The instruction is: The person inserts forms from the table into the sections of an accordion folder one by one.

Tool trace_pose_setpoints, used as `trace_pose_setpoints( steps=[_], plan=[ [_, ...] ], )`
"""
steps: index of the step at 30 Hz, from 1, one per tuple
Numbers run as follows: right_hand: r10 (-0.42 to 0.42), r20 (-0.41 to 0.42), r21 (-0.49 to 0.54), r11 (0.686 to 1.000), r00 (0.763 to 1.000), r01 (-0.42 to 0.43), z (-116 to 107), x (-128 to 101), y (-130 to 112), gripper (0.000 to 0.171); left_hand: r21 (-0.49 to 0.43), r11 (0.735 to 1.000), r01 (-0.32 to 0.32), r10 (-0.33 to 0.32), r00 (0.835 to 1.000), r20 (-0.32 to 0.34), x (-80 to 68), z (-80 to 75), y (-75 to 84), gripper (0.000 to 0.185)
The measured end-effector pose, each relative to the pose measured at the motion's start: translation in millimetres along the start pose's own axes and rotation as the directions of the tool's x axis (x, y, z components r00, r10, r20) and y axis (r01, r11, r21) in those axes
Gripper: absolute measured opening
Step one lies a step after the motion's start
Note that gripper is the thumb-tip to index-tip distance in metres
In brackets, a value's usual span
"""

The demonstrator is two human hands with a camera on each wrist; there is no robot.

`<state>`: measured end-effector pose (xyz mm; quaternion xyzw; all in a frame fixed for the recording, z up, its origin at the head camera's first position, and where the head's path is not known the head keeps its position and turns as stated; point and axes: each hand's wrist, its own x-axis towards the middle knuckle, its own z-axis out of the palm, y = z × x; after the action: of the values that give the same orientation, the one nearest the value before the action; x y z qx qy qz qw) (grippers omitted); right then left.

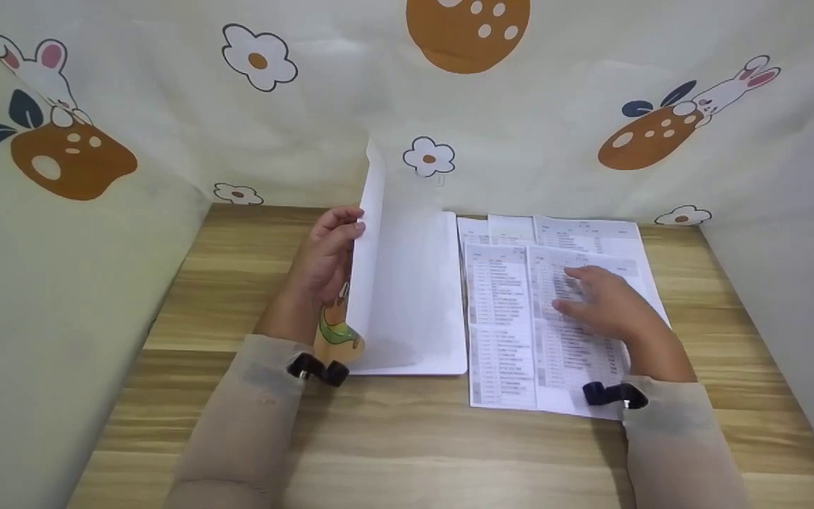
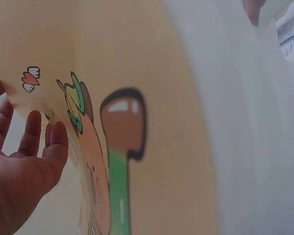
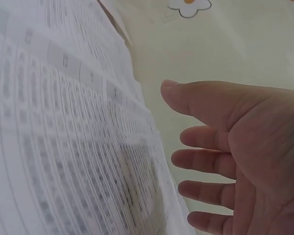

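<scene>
An open folder [image 1: 414, 297] with white inner pages lies at the middle of the wooden table. My left hand [image 1: 329, 254] holds its front cover [image 1: 370, 233] upright by the far edge; the cartoon-printed outer face [image 2: 137, 122] fills the left wrist view, with the fingers [image 2: 32, 134] against it. Right of the folder lies a fanned stack of printed sheets [image 1: 506, 318] covered in small tables. My right hand [image 1: 601, 300] is over the top sheet [image 3: 63, 147] with fingers spread and straight, holding nothing; I cannot tell whether it touches the paper.
The wooden table [image 1: 414, 438] is walled on three sides by a cream cloth [image 1: 555, 127] printed with rabbits, flowers and mushrooms. Black wrist mounts [image 1: 319, 369] sit on both sleeves. Bare wood shows in front of the papers and at the left.
</scene>
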<state>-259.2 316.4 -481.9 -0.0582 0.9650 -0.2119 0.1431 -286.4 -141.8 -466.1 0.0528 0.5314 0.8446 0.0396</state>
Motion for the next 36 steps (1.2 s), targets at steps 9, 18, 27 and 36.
trace_pose_setpoints(
  steps=[9, 18, 27, 36],
  plan=[
    [0.105, -0.008, -0.001, 0.994, 0.994, -0.105, -13.0, -25.1, 43.9, 0.092, -0.013, 1.000, 0.004, -0.004, 1.000, 0.006, -1.5, 1.0, 0.4, 0.017],
    [0.307, 0.078, -0.026, 0.952, 0.948, -0.306, -25.1, -34.4, 67.8, 0.128, -0.004, 1.000, -0.005, 0.005, 1.000, 0.011, -1.8, 0.2, 1.5, 0.018],
    [0.337, 0.103, -0.015, 0.941, 0.936, -0.338, -23.4, -34.0, 65.3, 0.137, 0.014, 1.000, -0.025, 0.025, 1.000, -0.006, -1.4, 0.6, 4.1, 0.019],
    [0.359, 0.052, -0.010, 0.933, 0.932, -0.359, -24.9, -36.1, 70.3, 0.130, -0.011, 1.000, -0.019, 0.019, 1.000, -0.004, -0.1, 2.6, 1.7, 0.022]
  ],
)
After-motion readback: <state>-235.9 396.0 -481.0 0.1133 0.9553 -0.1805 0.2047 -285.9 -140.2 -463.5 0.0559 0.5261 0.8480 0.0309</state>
